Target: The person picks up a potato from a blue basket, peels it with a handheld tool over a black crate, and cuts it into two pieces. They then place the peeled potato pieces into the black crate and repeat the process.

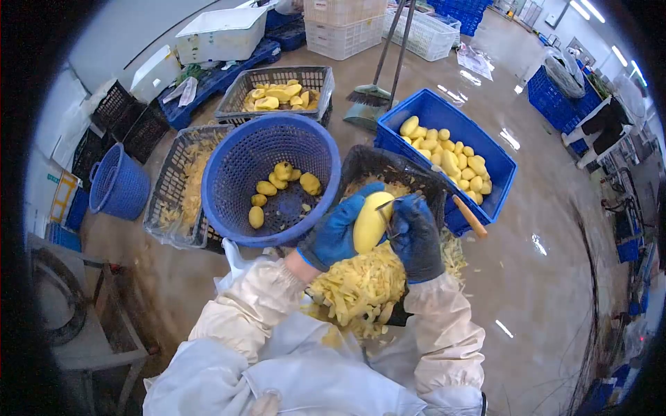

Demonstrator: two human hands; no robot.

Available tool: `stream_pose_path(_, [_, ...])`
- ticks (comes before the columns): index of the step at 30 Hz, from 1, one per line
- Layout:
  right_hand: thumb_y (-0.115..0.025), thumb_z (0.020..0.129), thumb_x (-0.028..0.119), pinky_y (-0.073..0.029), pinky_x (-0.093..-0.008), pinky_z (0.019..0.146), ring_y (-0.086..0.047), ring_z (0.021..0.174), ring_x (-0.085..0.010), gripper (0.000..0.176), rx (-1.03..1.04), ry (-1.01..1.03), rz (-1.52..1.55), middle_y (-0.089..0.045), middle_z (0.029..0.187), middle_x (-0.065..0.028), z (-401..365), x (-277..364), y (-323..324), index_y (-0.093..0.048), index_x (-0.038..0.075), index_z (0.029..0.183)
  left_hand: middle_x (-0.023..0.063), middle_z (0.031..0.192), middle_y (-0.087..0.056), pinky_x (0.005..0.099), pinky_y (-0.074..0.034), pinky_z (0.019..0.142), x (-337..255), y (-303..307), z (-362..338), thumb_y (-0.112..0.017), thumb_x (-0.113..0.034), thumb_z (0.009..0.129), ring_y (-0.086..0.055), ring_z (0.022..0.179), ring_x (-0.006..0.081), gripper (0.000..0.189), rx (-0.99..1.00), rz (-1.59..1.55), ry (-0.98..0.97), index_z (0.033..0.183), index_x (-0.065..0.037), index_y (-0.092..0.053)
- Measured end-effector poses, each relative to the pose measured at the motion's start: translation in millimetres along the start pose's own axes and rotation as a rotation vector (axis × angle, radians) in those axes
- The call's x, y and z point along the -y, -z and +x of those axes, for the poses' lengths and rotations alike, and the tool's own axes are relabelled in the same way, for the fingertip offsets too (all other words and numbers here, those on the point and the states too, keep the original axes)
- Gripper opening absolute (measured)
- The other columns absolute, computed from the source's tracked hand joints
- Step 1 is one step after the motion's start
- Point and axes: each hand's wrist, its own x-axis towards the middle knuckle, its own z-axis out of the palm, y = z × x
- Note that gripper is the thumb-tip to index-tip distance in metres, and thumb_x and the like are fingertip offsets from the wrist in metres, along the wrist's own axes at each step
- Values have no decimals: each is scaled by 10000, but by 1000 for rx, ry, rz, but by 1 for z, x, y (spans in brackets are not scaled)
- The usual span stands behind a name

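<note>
My left hand (344, 227), in a blue glove, is closed around a large peeled yellow potato (371, 225). My right hand (416, 239), in a darker blue glove, grips a metal peeler (386, 206) against the potato's upper right side; its handle is hidden in the fingers. Just below both hands lies a heap of potato peelings (364, 281). To the left, a round blue basket (232, 163) holds several unpeeled potatoes (277, 182). Peeled potatoes (454, 161) fill part of a blue crate (501, 186) at the right.
A wooden handle (470, 216) sticks out by the blue crate's near corner. Behind the basket stands a black crate (322, 83) of yellow pieces; another crate (156, 208) with peelings is at its left. A broom and dustpan (366, 104) stand farther back on the wet floor.
</note>
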Motion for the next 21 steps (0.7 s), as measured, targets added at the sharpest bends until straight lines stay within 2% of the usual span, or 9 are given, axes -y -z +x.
stream_pose_path(1, [-500,897,-8,-380,-168,528,-456,628,-59,91,-38,326,-402,-500,820,-12,1,1,-5,-568,17,953,86,1307,-477,363,-426,984,2,6,6,-524,-273,932,-508,1158,230,534,-34,-71,91,1386,-70,-328])
stream_pose_path(2, [-500,897,-8,-380,-168,528,-456,628,-59,91,-38,323,-403,-500,820,-12,1,-1,-4,-568,17,953,92,1321,-467,347,-418,992,4,11,9,-522,-264,935,-494,1173,231,525,-69,-143,181,1383,-63,-336])
stream_pose_path(3, [-508,904,24,-382,-170,521,-462,629,-57,74,-74,-69,87,-506,808,-10,0,-3,-4,-569,26,947,89,1314,-466,326,-409,991,7,16,1,-587,-273,903,-474,1189,204,602,79,754,-192,1393,-52,-316])
stream_pose_path(6, [-530,913,96,-379,-172,499,-472,613,-49,63,-130,-493,606,-511,764,2,0,4,-3,-568,49,927,85,1297,-467,310,-391,993,8,26,4,-674,-269,845,-465,1173,166,694,19,1022,-156,1392,-35,-318])
stream_pose_path(10, [-563,905,184,-363,-176,448,-460,525,-48,109,-264,-352,440,-492,658,25,8,-1,9,-569,77,885,50,1215,-510,246,-479,787,3,11,0,-759,-204,762,-531,976,98,776,-172,812,84,1396,-72,-330])
stream_pose_path(14, [-587,886,190,-362,-190,424,-453,474,-64,123,-354,-353,447,-493,615,18,19,16,31,-580,70,859,58,1157,-544,261,-477,819,-8,5,0,-751,-198,752,-551,978,119,783,-136,849,44,1391,-40,-326])
stream_pose_path(18, [-593,878,192,-362,-190,424,-468,486,-67,119,-134,-476,212,-536,646,11,11,12,19,-580,77,852,57,1216,-526,271,-439,896,-5,13,2,-781,-145,695,-522,1069,140,835,-68,886,111,1392,-38,-333])
stream_pose_path(19, [-595,878,199,-363,-191,424,-482,493,-71,126,-299,-399,176,-546,652,7,11,-13,32,-585,75,854,57,1225,-523,273,-430,913,-4,14,0,-787,-138,686,-514,1087,144,845,-40,880,118,1392,-38,-334])
stream_pose_path(21, [-593,879,198,-365,-196,426,-489,500,-74,127,-296,-216,-33,-547,652,7,18,-15,52,-589,74,855,61,1245,-514,282,-400,956,-6,6,-3,-802,-122,661,-486,1138,154,875,-4,844,132,1393,-34,-331])
